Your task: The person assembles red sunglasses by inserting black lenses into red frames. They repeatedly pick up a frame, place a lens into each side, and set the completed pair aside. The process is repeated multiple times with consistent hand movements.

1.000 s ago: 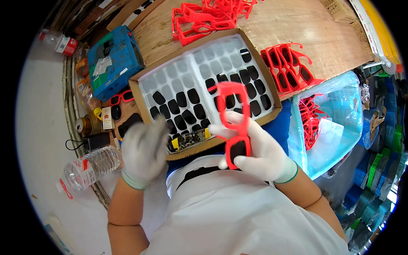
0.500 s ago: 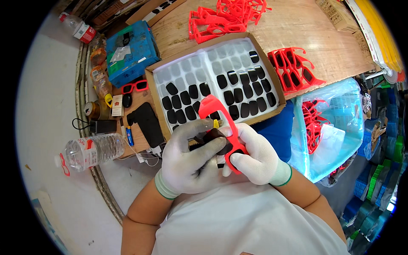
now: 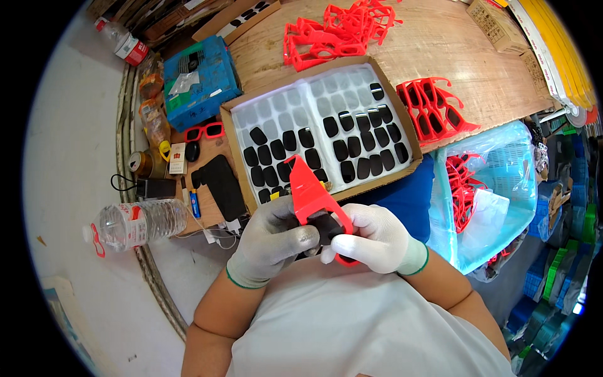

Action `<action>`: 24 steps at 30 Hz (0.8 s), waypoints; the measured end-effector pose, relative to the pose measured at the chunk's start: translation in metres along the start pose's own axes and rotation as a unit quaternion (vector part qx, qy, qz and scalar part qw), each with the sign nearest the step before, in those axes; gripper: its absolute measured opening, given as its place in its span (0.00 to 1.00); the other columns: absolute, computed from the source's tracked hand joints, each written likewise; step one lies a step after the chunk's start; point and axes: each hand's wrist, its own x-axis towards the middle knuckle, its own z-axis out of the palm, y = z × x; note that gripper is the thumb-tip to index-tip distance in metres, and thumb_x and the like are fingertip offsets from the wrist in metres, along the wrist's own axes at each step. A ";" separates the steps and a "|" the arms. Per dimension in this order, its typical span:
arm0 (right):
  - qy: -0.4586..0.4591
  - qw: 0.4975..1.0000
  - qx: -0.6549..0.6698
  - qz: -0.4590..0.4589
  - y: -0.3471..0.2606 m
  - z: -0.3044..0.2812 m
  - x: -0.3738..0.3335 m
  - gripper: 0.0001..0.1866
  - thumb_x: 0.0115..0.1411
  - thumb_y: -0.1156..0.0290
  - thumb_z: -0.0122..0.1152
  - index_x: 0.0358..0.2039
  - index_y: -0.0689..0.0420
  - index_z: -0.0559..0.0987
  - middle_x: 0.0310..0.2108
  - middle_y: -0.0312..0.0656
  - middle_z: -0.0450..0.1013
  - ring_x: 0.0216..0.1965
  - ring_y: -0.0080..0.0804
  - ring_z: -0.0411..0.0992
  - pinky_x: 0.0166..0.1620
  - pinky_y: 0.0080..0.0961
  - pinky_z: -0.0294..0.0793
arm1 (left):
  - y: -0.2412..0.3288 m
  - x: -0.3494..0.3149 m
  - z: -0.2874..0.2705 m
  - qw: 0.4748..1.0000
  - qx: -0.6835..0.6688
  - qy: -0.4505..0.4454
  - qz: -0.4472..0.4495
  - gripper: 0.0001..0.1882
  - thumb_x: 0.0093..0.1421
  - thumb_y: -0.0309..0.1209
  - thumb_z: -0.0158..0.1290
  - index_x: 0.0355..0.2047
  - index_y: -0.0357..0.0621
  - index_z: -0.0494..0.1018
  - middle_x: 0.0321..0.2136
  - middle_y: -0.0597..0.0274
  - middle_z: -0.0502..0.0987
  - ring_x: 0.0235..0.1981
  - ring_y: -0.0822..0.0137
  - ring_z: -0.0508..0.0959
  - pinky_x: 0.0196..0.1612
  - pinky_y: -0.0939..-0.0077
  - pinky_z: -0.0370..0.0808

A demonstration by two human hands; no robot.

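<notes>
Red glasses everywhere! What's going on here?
A person's white-gloved left hand and white-gloved right hand are together at one red plastic glasses frame; a dark lens shows between them. Just beyond is a shallow brown cardboard box with rows of dark lenses. Red glasses with dark lenses lie right of it, a heap of red frames lies behind, and more fill part of a plastic-lined blue basket.

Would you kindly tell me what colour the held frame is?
The frame is bright red, best seen in the head view.
</notes>
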 end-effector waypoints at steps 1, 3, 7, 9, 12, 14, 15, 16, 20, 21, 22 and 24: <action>-0.006 1.000 0.001 -0.010 0.001 -0.002 0.000 0.08 0.68 0.72 0.54 0.43 0.63 0.77 0.36 0.38 0.79 0.38 0.21 0.76 0.45 0.22 0.75 | 0.003 0.001 0.007 1.000 -0.004 -0.003 0.008 0.18 0.58 0.32 0.59 0.47 0.34 0.77 0.34 0.60 0.80 0.31 0.74 0.76 0.32 0.80 0.71; -0.019 0.999 0.004 -0.029 0.005 -0.005 0.002 0.09 0.68 0.71 0.53 0.43 0.62 0.77 0.36 0.37 0.79 0.39 0.22 0.75 0.46 0.22 0.74 | 0.000 0.000 0.004 1.000 0.005 0.014 0.008 0.18 0.59 0.32 0.59 0.47 0.34 0.77 0.35 0.60 0.80 0.32 0.74 0.76 0.32 0.80 0.71; 0.004 0.998 0.062 -0.029 0.004 -0.001 0.000 0.09 0.68 0.71 0.51 0.43 0.61 0.77 0.36 0.37 0.79 0.40 0.22 0.75 0.47 0.23 0.73 | 0.000 -0.003 0.005 0.998 0.034 0.050 -0.001 0.18 0.60 0.32 0.58 0.48 0.34 0.77 0.36 0.60 0.80 0.35 0.73 0.77 0.35 0.78 0.74; 0.000 0.999 0.039 -0.034 0.004 -0.003 0.000 0.10 0.69 0.71 0.50 0.44 0.61 0.77 0.37 0.38 0.79 0.40 0.23 0.75 0.48 0.24 0.73 | 0.006 -0.003 0.015 0.996 0.047 0.081 0.000 0.18 0.61 0.31 0.58 0.49 0.33 0.75 0.37 0.59 0.80 0.36 0.72 0.78 0.37 0.76 0.76; 0.021 0.997 -0.079 0.002 -0.008 -0.004 -0.002 0.11 0.69 0.72 0.49 0.45 0.63 0.76 0.39 0.39 0.78 0.43 0.25 0.74 0.51 0.26 0.72 | 0.005 -0.002 0.022 0.993 0.046 0.112 0.000 0.19 0.61 0.29 0.56 0.51 0.31 0.73 0.37 0.59 0.79 0.36 0.71 0.78 0.40 0.74 0.78; -0.004 0.995 -0.102 0.004 -0.010 -0.005 -0.002 0.11 0.69 0.73 0.49 0.46 0.64 0.76 0.37 0.39 0.77 0.41 0.26 0.74 0.50 0.26 0.73 | 0.006 -0.004 0.022 0.993 0.044 0.108 -0.003 0.19 0.62 0.28 0.55 0.51 0.30 0.72 0.37 0.58 0.79 0.36 0.71 0.78 0.41 0.74 0.78; -0.014 0.993 -0.113 0.005 -0.011 -0.006 -0.002 0.11 0.69 0.73 0.48 0.46 0.64 0.75 0.36 0.39 0.77 0.41 0.26 0.75 0.50 0.26 0.73 | 0.007 -0.005 0.021 0.995 0.046 0.093 -0.009 0.18 0.62 0.27 0.54 0.51 0.30 0.72 0.38 0.58 0.79 0.36 0.72 0.78 0.41 0.75 0.77; -0.015 0.997 -0.071 -0.019 -0.007 -0.005 -0.001 0.11 0.69 0.73 0.48 0.46 0.64 0.75 0.34 0.39 0.77 0.39 0.27 0.75 0.49 0.26 0.74 | 0.008 -0.005 0.020 0.996 0.047 0.079 -0.014 0.18 0.62 0.27 0.54 0.51 0.30 0.72 0.38 0.58 0.79 0.35 0.72 0.77 0.41 0.75 0.77; -0.002 0.997 -0.003 -0.072 0.011 -0.001 0.002 0.11 0.69 0.74 0.46 0.45 0.65 0.74 0.30 0.39 0.76 0.35 0.28 0.76 0.44 0.26 0.75 | 0.011 -0.003 0.026 0.993 0.072 0.089 -0.002 0.17 0.63 0.26 0.53 0.50 0.30 0.73 0.37 0.59 0.79 0.34 0.73 0.77 0.41 0.77 0.76; 0.007 0.997 -0.012 -0.074 0.012 0.000 0.001 0.11 0.69 0.74 0.46 0.45 0.65 0.74 0.30 0.40 0.76 0.34 0.29 0.76 0.44 0.27 0.75 | 0.008 -0.003 0.022 0.992 0.087 0.092 -0.002 0.17 0.63 0.26 0.53 0.50 0.30 0.73 0.37 0.59 0.79 0.34 0.74 0.76 0.41 0.77 0.76; 0.011 0.998 -0.032 -0.062 0.011 -0.001 0.001 0.11 0.69 0.74 0.46 0.45 0.66 0.74 0.30 0.40 0.76 0.34 0.29 0.75 0.44 0.27 0.75 | 0.006 -0.003 0.020 0.990 0.102 0.096 -0.002 0.17 0.64 0.26 0.53 0.51 0.30 0.73 0.37 0.60 0.79 0.34 0.74 0.76 0.41 0.78 0.75; 0.017 0.996 -0.074 -0.037 0.009 -0.002 0.002 0.12 0.70 0.73 0.45 0.46 0.66 0.74 0.31 0.41 0.76 0.35 0.29 0.75 0.44 0.28 0.75 | 0.000 -0.003 0.019 0.987 0.100 0.127 0.012 0.17 0.64 0.26 0.53 0.51 0.30 0.73 0.37 0.60 0.79 0.35 0.74 0.76 0.41 0.78 0.76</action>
